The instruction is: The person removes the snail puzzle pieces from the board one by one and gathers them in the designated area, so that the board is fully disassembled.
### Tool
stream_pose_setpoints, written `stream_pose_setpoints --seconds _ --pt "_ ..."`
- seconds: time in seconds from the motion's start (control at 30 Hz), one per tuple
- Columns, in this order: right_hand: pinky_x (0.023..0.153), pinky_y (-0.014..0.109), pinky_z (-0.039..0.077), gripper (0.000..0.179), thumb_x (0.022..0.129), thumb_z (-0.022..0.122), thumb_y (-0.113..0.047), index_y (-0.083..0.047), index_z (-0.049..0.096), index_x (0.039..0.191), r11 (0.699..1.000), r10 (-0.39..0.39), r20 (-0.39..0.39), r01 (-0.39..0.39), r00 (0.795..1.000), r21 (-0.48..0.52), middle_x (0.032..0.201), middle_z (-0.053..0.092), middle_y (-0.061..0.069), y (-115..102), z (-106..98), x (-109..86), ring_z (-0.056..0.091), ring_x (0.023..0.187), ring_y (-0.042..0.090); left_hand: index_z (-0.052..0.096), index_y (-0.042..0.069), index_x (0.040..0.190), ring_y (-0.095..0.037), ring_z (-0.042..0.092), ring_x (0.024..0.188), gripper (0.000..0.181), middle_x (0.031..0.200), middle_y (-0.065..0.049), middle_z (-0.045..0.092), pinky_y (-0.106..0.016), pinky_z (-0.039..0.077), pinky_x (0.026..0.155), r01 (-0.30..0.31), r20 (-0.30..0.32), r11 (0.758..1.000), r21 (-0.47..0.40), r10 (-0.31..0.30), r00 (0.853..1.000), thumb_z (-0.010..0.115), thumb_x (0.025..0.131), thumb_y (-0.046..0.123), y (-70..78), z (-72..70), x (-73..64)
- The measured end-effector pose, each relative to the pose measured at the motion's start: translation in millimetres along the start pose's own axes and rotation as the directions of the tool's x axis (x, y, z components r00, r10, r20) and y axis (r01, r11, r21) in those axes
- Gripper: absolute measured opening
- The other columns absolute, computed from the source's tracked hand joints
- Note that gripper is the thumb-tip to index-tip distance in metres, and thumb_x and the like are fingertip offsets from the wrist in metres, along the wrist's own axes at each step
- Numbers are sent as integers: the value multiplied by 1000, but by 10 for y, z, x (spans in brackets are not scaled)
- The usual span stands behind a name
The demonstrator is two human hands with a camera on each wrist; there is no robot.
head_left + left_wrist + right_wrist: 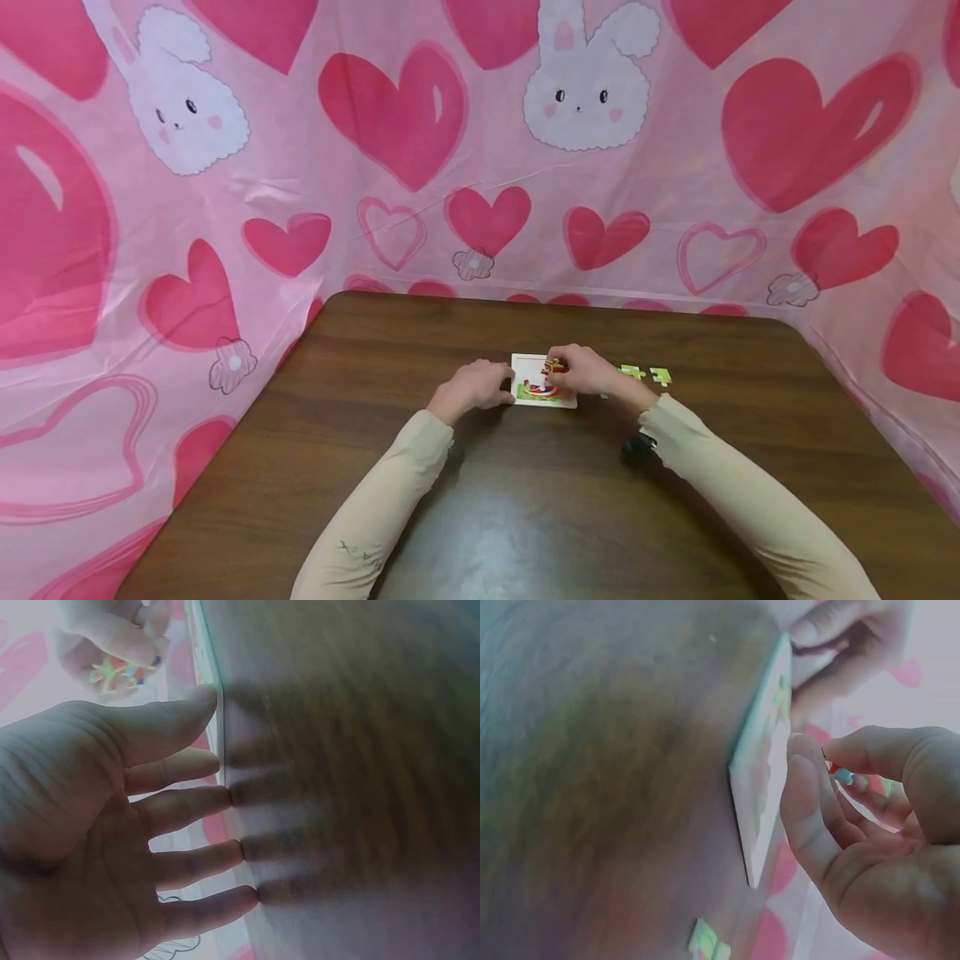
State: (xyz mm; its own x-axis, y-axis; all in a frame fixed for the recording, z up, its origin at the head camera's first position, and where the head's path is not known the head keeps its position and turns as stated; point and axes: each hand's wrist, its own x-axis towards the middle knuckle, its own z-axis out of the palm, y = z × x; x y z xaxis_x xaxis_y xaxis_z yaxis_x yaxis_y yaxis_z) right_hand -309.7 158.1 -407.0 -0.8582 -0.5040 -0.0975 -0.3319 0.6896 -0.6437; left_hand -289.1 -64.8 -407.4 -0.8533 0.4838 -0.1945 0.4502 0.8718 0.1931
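- The right hand (pixel 592 372) has its grip on a small puzzle piece (pixel 553 367), pinched between thumb and finger.
- The piece is over a white puzzle board (pixel 522 363), which lies flat on the brown worktop (pixel 495 517).
- From the head, the piece looks mostly yellow and brown. The left wrist view also shows red, green and dark blue bits on it. The right wrist view shows a bit of light blue and red by the thumb.
- The left hand (pixel 472 388) is at the left side of the board. Its grip is loose and holds nothing.
- Only the left wrist view shows all of that hand's fingers (pixel 199 866) well, straight and spread apart. The head view hides most of them.
- The bottom of the board has a red, blue and green picture (pixel 542 390). The top part is plain white.
- Two green and white loose pieces (pixel 661 377) lie right of the board in the head view, partly behind the right hand. The right wrist view shows green ones near the board's corner too.
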Motion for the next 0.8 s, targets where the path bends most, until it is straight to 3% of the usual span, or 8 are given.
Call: stream_pose_setpoints --seconds 0.33,0.47,0.6,0.8 --pt "59 41 54 17 96 62 -17 -4 62 106 996 27 -31 -24 999 90 79 65 17 200 -262 -243 61 61 24 63 16 128 -19 55 91 44 119 -3 66 -39 49 87 6 2 1000 -11 -6 1000 70 90 38 -5 14 0" --pt "59 41 53 21 99 57 -22 -1 61 101 990 8 -28 -4 1000 143 85 64 22 288 -323 -332 62 64 29 63 16 128 -19 55 91 44 119 -3 66 -39 49 87 4 1 1000 -7 -4 1000 70 90 38 -11 19 -4" --pt "55 41 52 29 102 52 -25 3 57 95 977 -4 1 4 1000 213 81 58 24 385 -380 -411 57 60 31 63 16 127 -18 55 90 43 117 -3 66 -39 49 86 0 -1 1000 -2 0 1000 70 90 38 -12 16 -7" --pt "54 34 50 34 100 56 -32 0 58 90 986 83 45 -89 996 141 72 56 13 541 -490 -514 53 57 20 63 16 127 -18 54 90 44 118 -3 66 -39 49 86 0 -2 1000 -5 0 1000 70 90 38 -2 8 -8"
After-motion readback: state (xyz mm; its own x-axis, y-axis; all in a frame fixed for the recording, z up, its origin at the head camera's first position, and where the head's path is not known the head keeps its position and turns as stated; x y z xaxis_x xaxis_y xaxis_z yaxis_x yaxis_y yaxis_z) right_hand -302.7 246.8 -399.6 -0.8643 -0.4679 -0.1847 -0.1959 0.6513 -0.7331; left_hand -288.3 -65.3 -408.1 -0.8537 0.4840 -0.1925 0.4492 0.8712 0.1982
